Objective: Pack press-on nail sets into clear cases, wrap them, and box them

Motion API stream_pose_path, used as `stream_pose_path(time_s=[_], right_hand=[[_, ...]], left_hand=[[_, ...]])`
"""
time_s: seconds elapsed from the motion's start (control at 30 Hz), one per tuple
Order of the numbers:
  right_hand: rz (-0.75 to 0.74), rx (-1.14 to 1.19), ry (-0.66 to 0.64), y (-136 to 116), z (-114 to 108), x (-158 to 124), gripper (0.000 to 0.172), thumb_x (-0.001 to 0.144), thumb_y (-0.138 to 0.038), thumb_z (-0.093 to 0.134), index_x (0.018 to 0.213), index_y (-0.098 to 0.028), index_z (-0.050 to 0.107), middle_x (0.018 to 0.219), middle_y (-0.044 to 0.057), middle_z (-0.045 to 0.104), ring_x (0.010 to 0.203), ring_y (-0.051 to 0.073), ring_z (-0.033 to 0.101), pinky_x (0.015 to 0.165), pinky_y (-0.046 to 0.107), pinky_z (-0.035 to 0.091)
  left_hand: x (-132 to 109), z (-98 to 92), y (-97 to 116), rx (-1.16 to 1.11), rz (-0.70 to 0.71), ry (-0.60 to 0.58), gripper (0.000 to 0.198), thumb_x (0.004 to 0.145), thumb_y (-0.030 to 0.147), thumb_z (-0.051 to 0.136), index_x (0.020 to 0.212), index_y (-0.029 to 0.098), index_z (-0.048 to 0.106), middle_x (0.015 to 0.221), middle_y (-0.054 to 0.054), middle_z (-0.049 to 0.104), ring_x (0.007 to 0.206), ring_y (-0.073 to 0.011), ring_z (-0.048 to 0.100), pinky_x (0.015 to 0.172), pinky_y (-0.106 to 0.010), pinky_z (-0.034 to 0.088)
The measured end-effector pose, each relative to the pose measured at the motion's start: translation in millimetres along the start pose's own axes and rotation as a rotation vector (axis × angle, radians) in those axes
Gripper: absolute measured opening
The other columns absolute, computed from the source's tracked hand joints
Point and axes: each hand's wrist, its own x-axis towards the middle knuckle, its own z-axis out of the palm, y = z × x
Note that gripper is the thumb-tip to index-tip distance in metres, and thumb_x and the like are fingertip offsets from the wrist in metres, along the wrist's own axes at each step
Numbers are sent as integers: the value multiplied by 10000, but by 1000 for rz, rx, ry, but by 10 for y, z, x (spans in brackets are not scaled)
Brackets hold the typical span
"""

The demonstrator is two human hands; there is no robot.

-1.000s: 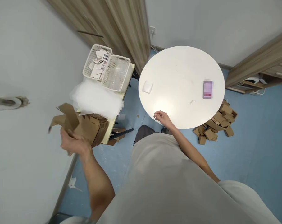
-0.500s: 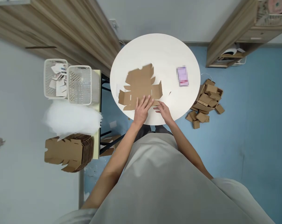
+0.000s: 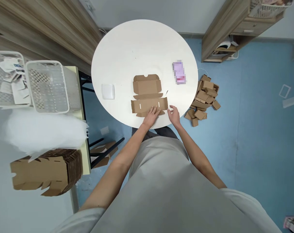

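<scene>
A brown cardboard box blank [image 3: 147,87], creased and with its side flaps partly raised, lies on the round white table [image 3: 142,42] in front of me. My left hand [image 3: 151,117] rests on its near panel, fingers stretched out over the cardboard by a slot. At the blank's right end is my right hand [image 3: 174,115], fingers bent and apart, close to the raised side flap; whether it touches the flap I cannot tell. To the left lies a small white square packet [image 3: 108,91]. A purple pixelated item [image 3: 179,72] is on the right part of the table.
On a side table at left stand white plastic baskets [image 3: 47,64], white foam sheets [image 3: 47,129] and a stack of flat cardboard blanks [image 3: 42,171]. Small folded boxes [image 3: 205,95] heap in and around a carton on the floor at right. A wooden cabinet [image 3: 215,42] stands behind.
The blank has been turned squarer to me and its panels and flaps are folded up more. My right hand has moved from the near flap to the right end. The view has shifted.
</scene>
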Motion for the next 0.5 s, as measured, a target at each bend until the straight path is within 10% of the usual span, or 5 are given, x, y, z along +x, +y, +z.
stream_pose_path(time_s=[0.3,0.5], right_hand=[[-266,-243,-180,-333,505,753,546,1064,-412,611,1560,-202,520,1642,231,477,1274,355,685,1208,597,531],[-278,-300,-138,-379,790,1198,527,1088,-432,576,1551,-202,474,1606,247,465,1386,404,619,1178,698,539]], left_hand=[[7,-274,-585,-247,-320,461,594,1042,367,684,1566,121,552,1572,-272,532,1531,-430,491,1305,-617,390],[-75,-416,-916,-358,-433,345,1168,776,473,982,1694,85,376,1571,-289,520,1539,-482,462,1314,-623,378]])
